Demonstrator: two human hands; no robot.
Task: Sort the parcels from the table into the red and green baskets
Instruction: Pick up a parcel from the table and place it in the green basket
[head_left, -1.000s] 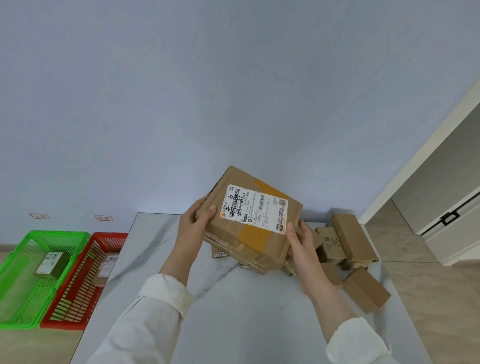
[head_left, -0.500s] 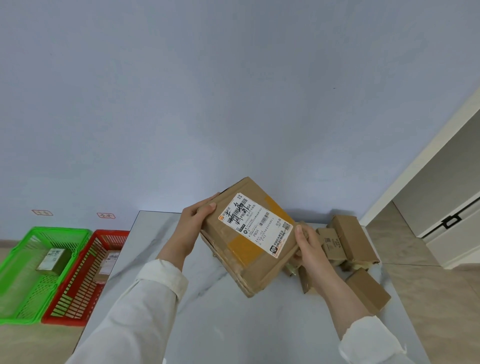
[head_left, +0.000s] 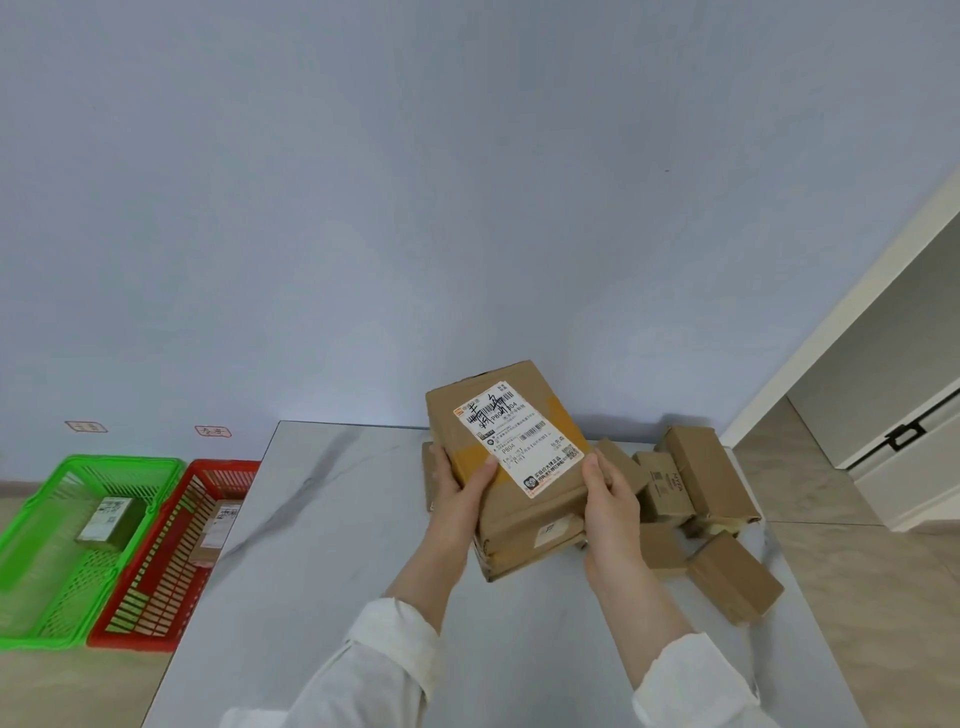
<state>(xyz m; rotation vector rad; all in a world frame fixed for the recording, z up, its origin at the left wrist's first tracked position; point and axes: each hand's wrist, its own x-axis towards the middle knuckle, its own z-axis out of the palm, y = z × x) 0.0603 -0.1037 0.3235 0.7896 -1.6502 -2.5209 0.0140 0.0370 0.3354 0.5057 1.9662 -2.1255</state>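
Observation:
A large brown cardboard parcel (head_left: 511, 426) with a white shipping label facing me is lifted above the marble table (head_left: 332, 545). My left hand (head_left: 457, 493) grips its left edge, thumb on the top face. My right hand (head_left: 610, 499) grips its right edge. On the floor to the left stand a green basket (head_left: 31, 587) and a red basket (head_left: 150, 587), each with one small parcel inside. Several smaller brown parcels (head_left: 696, 473) lie piled on the table's right side.
A blue-grey wall rises behind the table, with two small labels (head_left: 213, 431) above the baskets. A white door frame (head_left: 831, 322) and an open doorway are at the right. Another flat parcel lies partly hidden under the held one.
The held parcel has been turned clockwise so its label now stands nearly upright toward me. My left hand shifted from the far corner down to the left edge.

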